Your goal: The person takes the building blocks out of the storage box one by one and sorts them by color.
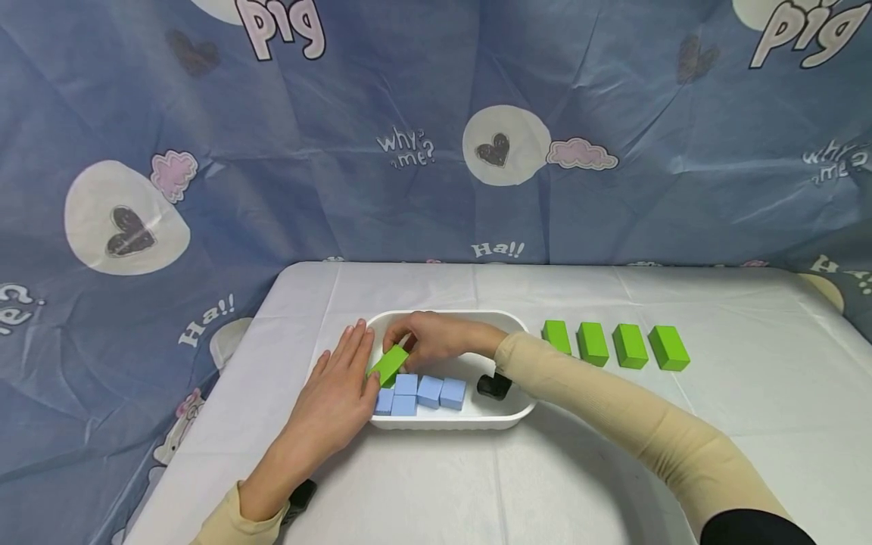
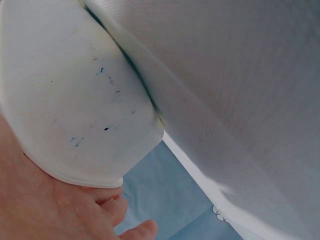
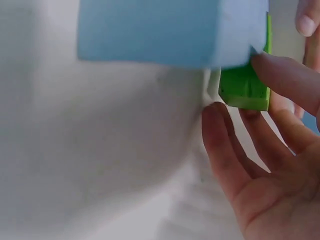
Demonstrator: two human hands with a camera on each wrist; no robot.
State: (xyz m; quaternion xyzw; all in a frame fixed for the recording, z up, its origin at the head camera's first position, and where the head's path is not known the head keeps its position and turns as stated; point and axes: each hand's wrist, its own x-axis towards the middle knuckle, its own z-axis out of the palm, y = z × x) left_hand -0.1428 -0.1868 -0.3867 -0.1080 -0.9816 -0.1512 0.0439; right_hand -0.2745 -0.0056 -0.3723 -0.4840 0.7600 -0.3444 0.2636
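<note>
My right hand (image 1: 436,337) reaches into a white tray (image 1: 453,425) and pinches a green block (image 1: 390,365) at its left end. In the right wrist view, the thumb and fingers are around that green block (image 3: 245,89), with a blue block (image 3: 150,32) close to the camera. My left hand (image 1: 334,395) rests against the tray's left rim, fingers extended. The left wrist view shows the tray's outer wall (image 2: 75,100) beside this hand (image 2: 60,205). Several light blue blocks (image 1: 429,391) sit along the tray's near side, some touching each other.
Several green blocks (image 1: 593,344) stand in a row on the white-covered table (image 1: 593,469), right of the tray. A patterned blue cloth (image 1: 409,212) hangs behind the table. The black wrist camera (image 1: 494,386) on my right arm hangs over the tray's right part.
</note>
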